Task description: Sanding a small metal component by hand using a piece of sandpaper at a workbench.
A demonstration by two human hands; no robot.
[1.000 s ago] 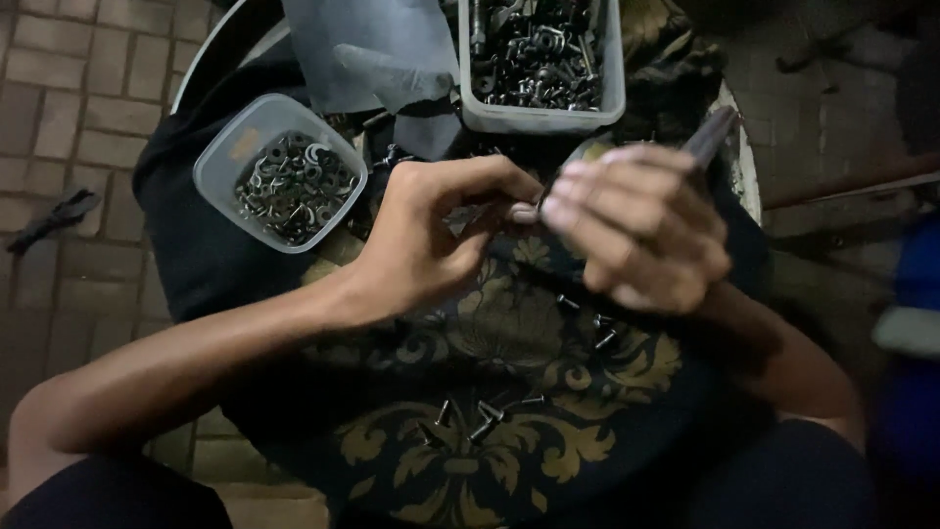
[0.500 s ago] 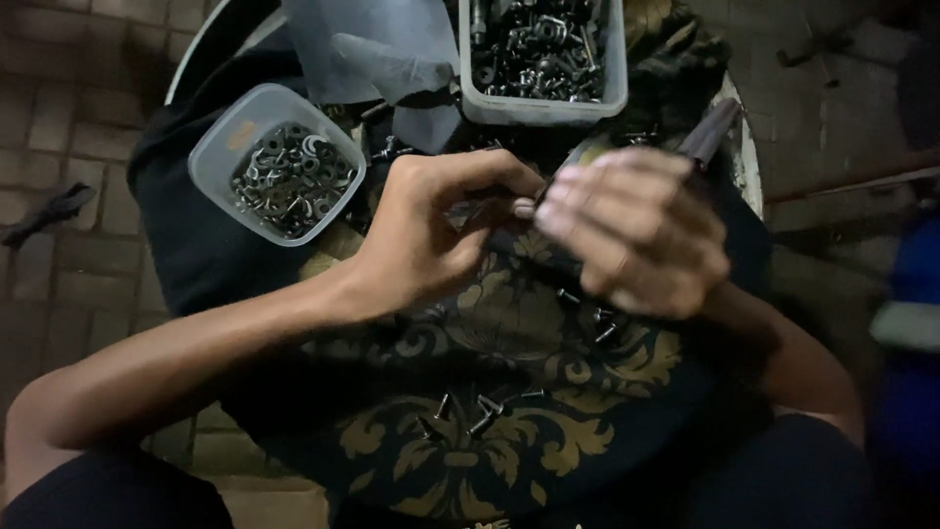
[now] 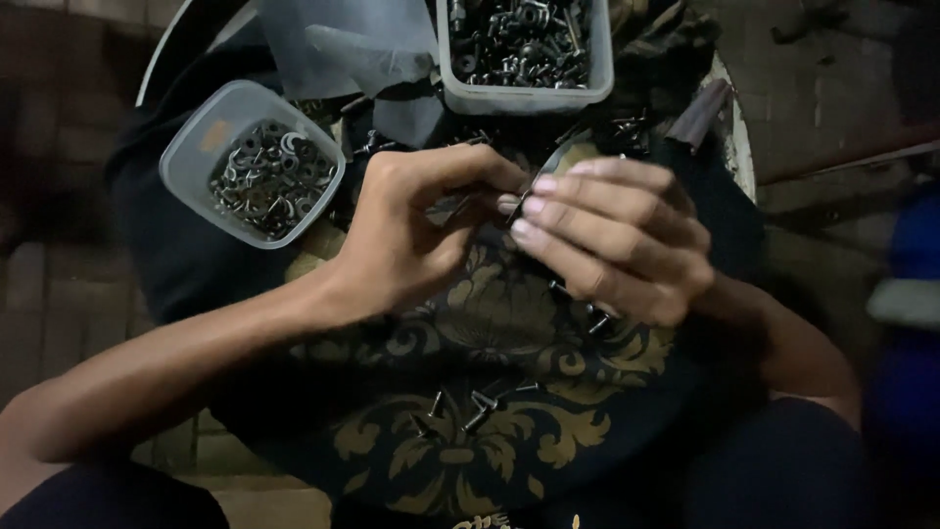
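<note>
My left hand and my right hand meet fingertip to fingertip over a black cloth with a gold floral pattern. Both pinch a small dark metal part between them; its exact shape is hidden by the fingers. A few loose screws lie on the cloth below the hands. A clear plastic tub of small metal rings and washers stands left of my left hand. A second clear tub of dark screws and bolts stands beyond the hands.
A grey plastic bag lies between the two tubs. The cloth covers a round surface with a pale rim. Brick paving shows to the left. A blurred blue and white object sits at the right edge.
The hands have stayed together over the cloth with only slight finger movement. The view is a little closer; the tubs have not moved.
</note>
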